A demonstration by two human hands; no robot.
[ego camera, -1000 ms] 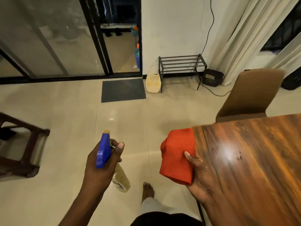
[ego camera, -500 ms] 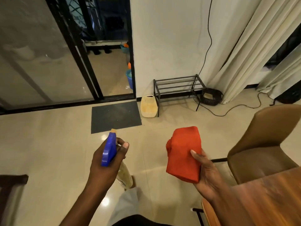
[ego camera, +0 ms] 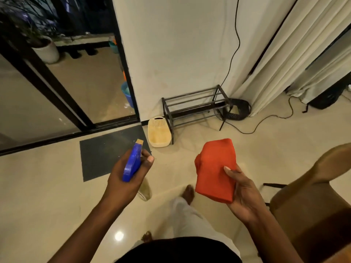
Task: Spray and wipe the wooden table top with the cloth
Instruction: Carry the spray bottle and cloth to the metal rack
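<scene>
Head view. Grips a spray bottle point(ego camera: 133, 165) in the left hand point(ego camera: 123, 181), at 7 o'clock from the frame's centre. Fingers curled round the neck under the blue trigger head, nozzle pointing toward 12 o'clock, clear body hanging below the palm. Holds a folded red-orange cloth point(ego camera: 214, 168) in the right hand point(ego camera: 244, 195) at 5 o'clock, thumb pressed on its upper face, other fingers hidden beneath. Carries both in the air above the pale tiled floor point(ego camera: 47, 196), apart from each other, a bare foot point(ego camera: 188, 192) between them at 6 o'clock.

Brown chair point(ego camera: 311, 205) at 4 o'clock, just beside the right forearm. Orange-brown sliver point(ego camera: 346, 258) in the far corner at 5 o'clock, too little to tell whether table. Black rack point(ego camera: 193, 109) against the wall at 1 o'clock, cream basket point(ego camera: 158, 134) touching its 7 o'clock leg. Grey mat point(ego camera: 102, 150) at 8 o'clock, before the glass door point(ego camera: 28, 103).
</scene>
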